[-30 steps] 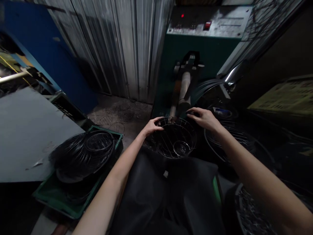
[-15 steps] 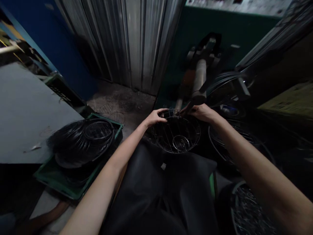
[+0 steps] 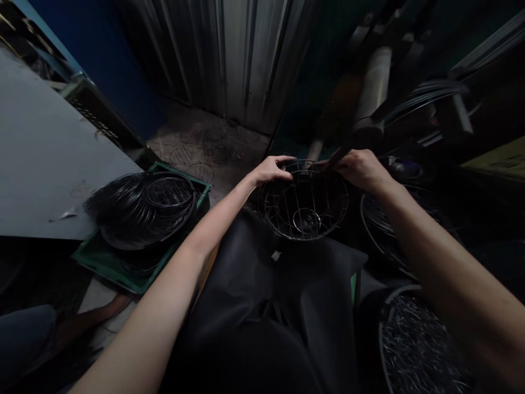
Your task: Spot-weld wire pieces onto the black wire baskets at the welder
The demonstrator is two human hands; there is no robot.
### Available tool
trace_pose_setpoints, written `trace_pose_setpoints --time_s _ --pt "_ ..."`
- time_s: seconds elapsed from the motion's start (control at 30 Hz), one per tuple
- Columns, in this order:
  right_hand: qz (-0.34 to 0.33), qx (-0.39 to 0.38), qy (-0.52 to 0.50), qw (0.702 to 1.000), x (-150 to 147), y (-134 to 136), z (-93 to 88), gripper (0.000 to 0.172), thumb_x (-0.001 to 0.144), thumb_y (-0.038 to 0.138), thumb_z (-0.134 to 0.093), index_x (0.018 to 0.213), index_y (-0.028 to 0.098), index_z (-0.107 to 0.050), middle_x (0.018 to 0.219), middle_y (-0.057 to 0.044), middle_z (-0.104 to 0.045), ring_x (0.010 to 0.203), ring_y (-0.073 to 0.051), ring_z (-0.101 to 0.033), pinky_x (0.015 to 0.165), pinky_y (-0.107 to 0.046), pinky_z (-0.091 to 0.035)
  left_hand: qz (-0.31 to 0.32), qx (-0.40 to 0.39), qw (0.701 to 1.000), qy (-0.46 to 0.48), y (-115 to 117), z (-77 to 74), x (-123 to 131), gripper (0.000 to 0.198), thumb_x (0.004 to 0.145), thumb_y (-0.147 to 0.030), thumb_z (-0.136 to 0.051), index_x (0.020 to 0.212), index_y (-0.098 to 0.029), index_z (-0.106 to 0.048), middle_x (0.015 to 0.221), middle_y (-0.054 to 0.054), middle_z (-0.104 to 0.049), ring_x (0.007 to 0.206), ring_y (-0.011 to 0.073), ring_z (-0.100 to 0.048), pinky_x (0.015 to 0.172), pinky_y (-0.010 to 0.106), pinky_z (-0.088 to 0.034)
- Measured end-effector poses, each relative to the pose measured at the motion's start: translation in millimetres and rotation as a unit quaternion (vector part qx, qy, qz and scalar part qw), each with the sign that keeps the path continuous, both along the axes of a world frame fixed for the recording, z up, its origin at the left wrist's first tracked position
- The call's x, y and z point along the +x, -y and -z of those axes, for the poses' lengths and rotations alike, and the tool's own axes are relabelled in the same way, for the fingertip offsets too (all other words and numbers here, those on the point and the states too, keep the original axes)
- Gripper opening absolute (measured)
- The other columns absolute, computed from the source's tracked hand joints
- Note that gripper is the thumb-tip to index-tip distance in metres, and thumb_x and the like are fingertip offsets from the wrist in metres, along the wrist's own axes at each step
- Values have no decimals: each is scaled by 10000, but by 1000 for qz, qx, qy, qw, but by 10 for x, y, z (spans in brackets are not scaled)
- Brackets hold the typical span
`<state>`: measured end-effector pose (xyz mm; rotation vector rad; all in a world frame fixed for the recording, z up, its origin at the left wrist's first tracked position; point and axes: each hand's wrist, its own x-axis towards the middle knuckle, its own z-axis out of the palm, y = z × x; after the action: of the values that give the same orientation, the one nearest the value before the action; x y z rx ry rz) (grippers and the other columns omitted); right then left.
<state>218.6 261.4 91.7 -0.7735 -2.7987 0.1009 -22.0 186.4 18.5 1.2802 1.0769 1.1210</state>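
A round wire basket frame (image 3: pixel 305 205) sits in front of me, just past a dark apron over my lap. My left hand (image 3: pixel 270 168) grips its upper left rim with curled fingers. My right hand (image 3: pixel 361 167) is closed on the upper right rim. A cylindrical machine arm (image 3: pixel 371 90) reaches down to the basket's far edge between my hands.
A green crate (image 3: pixel 110 262) at the left holds stacked wire rings (image 3: pixel 143 205). A grey table (image 3: pixel 45 169) lies beyond it. More wire frames (image 3: pixel 383 227) lie at the right, and a round bin of short wires (image 3: pixel 418 345) is at the lower right. Corrugated metal wall (image 3: pixel 233 54) stands behind.
The view has tilted down and moved closer. Both hands stay on the basket rim, with the right hand closing in nearer the machine arm's tip.
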Motion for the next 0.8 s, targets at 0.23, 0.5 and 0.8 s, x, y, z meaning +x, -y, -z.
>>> trace_pose_setpoints --time_s 0.23,0.5,0.8 --pt "75 13 -24 997 -47 58 -65 153 746 120 -581 809 198 -697 917 -78 -682 932 -238 -601 797 -334 -468 3 9 1000 9 -16 27 -5 636 537 -138 -725 1161 -82 -617 693 -31 -539 668 80 -456 756 284 -403" --pt "70 0 -28 997 -65 66 -79 125 733 117 -577 738 189 -679 874 -80 -670 908 -221 -588 789 -320 -455 8 11 1000 17 -29 50 2 669 535 -104 -709 1192 -63 -593 830 22 -611 770 115 -528 824 316 -419" --pt "61 -34 -53 996 -75 78 -93 124 758 153 -589 742 199 -704 865 -62 -685 820 -194 -607 757 -299 -460 -9 4 1000 -2 -8 20 11 640 549 -113 -716 1178 -73 -607 675 -37 -526 678 95 -477 788 309 -419"
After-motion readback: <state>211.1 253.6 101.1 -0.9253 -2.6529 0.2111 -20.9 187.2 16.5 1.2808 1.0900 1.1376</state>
